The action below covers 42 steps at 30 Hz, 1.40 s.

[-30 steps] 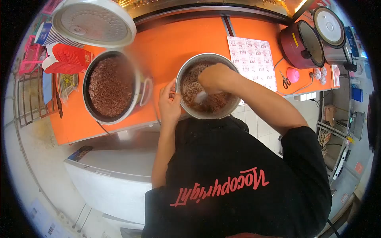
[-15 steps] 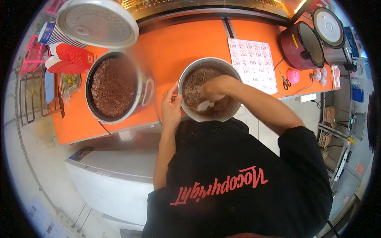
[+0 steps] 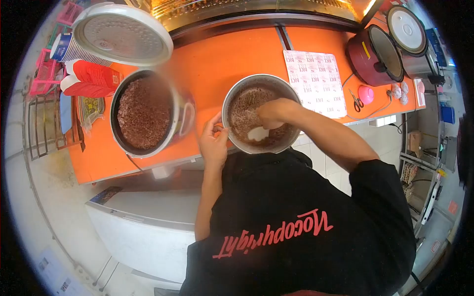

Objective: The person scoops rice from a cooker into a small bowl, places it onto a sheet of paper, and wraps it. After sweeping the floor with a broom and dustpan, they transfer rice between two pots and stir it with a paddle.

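We count two hands, one metal pot and one white paddle in use. The pot is at the near edge of the orange tabletop, just in front of the black shirt. Our left hand has its fingers curled at the pot's side, the thumb at the rim. Our right hand reaches inside, fingers closed on the paddle's handle, though we cannot see every fingertip.

To the left stands one large cooker full of grain, its one pale lid raised. To the right we count one dark red cooker, one pair of scissors and one pink cup. One stack of red cartons and one of paper cups are at the far left; we cannot count the pieces.

The pot is round, its metal dull grey; the grain in it is brownish and crumbly, and the paddle's blade is smooth and rounded. The tabletop is flat and bright.

One flat sheet carries repeated pink print that seems to read "RICE". Red lettering on the shirt, upside down to us, reads "Nocopyright".
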{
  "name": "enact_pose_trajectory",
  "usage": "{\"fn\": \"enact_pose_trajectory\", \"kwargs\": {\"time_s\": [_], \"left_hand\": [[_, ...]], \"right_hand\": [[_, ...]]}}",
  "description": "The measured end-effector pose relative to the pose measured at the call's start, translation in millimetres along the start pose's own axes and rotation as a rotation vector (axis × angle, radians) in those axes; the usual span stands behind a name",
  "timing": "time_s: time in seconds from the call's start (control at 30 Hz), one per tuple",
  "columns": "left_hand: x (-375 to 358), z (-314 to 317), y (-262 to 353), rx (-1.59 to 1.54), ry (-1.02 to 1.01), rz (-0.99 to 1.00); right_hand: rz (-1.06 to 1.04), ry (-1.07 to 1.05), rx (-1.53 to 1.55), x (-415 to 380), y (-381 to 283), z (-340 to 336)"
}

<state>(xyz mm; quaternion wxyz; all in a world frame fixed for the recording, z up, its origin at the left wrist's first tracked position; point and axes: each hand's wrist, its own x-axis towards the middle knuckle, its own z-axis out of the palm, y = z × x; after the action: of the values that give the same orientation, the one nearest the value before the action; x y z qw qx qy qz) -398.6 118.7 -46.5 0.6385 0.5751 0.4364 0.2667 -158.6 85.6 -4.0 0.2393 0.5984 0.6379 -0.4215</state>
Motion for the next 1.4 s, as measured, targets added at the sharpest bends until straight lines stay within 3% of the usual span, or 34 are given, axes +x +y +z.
{"fn": "enact_pose_trajectory", "kwargs": {"time_s": [0.13, 0.27, 0.33, 0.43, 0.5, 0.57, 0.77, 0.83, 0.93, 1.07, 1.17, 1.23, 1.4], "left_hand": [[-6.8, 5.4, 10.8, 0.033, -0.002, 0.010], [-11.5, 7.6, 8.8, -0.014, -0.042, 0.026], [-11.3, 6.0, 7.1, -0.048, -0.051, 0.024], [-10.3, 5.3, 10.0, -0.070, -0.079, -0.052], [-12.8, 9.1, 15.3, -0.211, -0.049, -0.124], [-12.6, 9.5, 19.5, -0.205, -0.061, -0.147], [-13.7, 1.9, 17.0, -0.253, -0.039, -0.139], [-16.0, 2.0, 19.7, -0.197, -0.044, -0.162], [-18.0, 8.4, 22.0, -0.254, 0.011, -0.151], [-17.4, 11.6, 23.0, -0.277, 0.011, -0.135], [-16.9, 7.2, 15.9, -0.244, 0.011, -0.133], [-18.3, 7.7, 16.9, -0.223, 0.010, -0.142], [-16.4, 10.1, 16.4, -0.214, -0.024, -0.125]], "right_hand": [[0.114, 0.267, 0.124, -30.6, -3.0, -35.6], [0.134, 0.297, 0.098, -15.7, 0.6, -9.8], [0.059, 0.184, 0.042, -18.1, -2.0, 1.0], [0.107, 0.180, 0.124, -30.3, -7.6, -28.6], [0.116, 0.392, 0.191, -15.6, -1.1, -35.1], [0.177, 0.417, 0.213, -7.3, -5.6, -30.9], [-0.022, 0.108, -0.038, -21.6, -8.8, -6.7], [-0.025, 0.100, -0.053, -41.3, -11.6, -19.8], [0.049, 0.315, 0.042, -73.3, -22.1, -43.4], [0.023, 0.295, 0.242, -61.5, -28.0, -1.5], [0.061, 0.104, 0.182, -57.6, -12.1, 2.4], [0.076, 0.088, 0.192, -86.3, -20.9, -26.9], [0.116, 0.152, 0.052, -67.0, -33.1, 2.1]]}}
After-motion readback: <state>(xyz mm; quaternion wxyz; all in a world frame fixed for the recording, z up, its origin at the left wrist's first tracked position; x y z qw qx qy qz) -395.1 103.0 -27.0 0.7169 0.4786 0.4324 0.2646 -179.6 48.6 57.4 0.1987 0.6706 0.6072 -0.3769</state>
